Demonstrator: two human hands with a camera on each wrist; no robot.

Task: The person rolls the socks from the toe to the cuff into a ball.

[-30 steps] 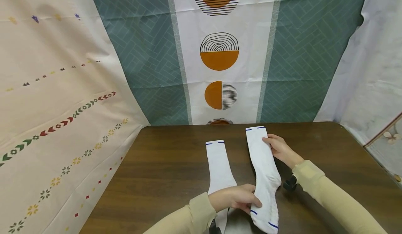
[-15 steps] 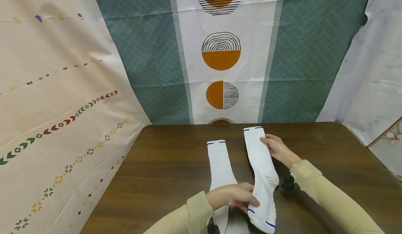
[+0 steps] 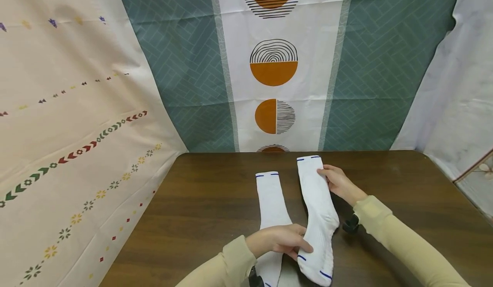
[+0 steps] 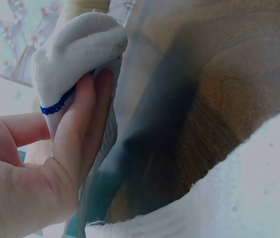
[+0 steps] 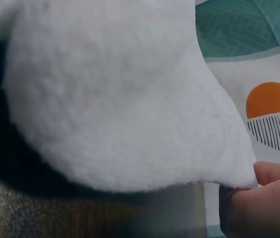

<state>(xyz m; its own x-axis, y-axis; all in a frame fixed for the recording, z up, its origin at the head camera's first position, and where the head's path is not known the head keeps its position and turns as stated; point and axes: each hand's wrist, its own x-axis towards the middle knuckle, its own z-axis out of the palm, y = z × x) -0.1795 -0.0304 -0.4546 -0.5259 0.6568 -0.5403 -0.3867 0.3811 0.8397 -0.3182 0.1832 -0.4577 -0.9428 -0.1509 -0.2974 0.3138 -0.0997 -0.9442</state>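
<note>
A white sock with blue marks at cuff and toe is stretched lengthwise above the table, between both hands. My left hand pinches its side near the toe end, thumb on top. In the left wrist view, fingers go behind the sock's folded toe. My right hand pinches the right edge just below the cuff. The right wrist view is mostly filled by the blurred sock fabric. To the left, a second white sock lies flat, partly covered by my left hand and wrist.
Both socks are over a dark brown wooden table. A patterned cloth hangs behind its far edge. A cream embroidered cloth drapes along the left, and a pale cloth hangs on the right.
Both hands and the held sock have drifted slightly left, closer to the lying sock. The grips look the same. The head view has shifted a little, so the background sits further right.
</note>
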